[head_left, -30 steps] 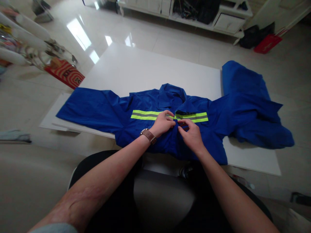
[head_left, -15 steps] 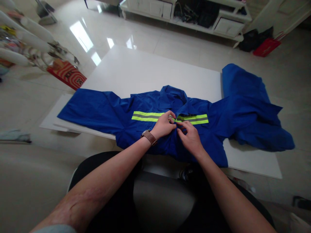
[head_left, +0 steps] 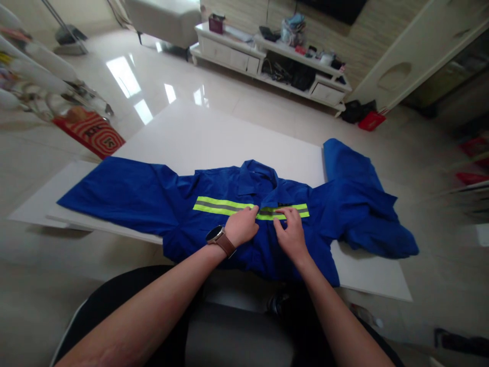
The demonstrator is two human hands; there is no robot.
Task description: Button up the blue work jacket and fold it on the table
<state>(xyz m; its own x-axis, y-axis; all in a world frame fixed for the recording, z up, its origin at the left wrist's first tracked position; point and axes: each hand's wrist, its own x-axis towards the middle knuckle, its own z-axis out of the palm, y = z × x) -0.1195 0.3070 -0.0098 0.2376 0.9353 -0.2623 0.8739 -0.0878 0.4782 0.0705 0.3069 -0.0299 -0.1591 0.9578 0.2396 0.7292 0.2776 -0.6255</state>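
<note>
A blue work jacket (head_left: pixel 221 234) lies front up, its sleeves spread to both sides and its collar toward the far side. Across the chest runs a yellow-green and grey reflective strip (head_left: pixel 219 206). My left hand (head_left: pixel 243 224), with a brown-strapped watch (head_left: pixel 221 238) on the wrist, is closed on the jacket's front edge at the middle of the strip. Just to its right, my right hand (head_left: pixel 291 232) hovers over or rests on the strip, thumb and fingers apart, with nothing seen between them.
The jacket lies on a white table (head_left: pixel 214 137), and its right sleeve (head_left: pixel 367 214) is bunched past the tabletop. A red patterned bag (head_left: pixel 93 133) stands off the left corner. Beyond the glossy floor is a white TV cabinet (head_left: pixel 229 53). My dark-clothed legs are below the near edge.
The view has tilted up, showing more of the room. My right hand has moved away from my left, its fingers off the jacket's front edge; my left hand stays there.
</note>
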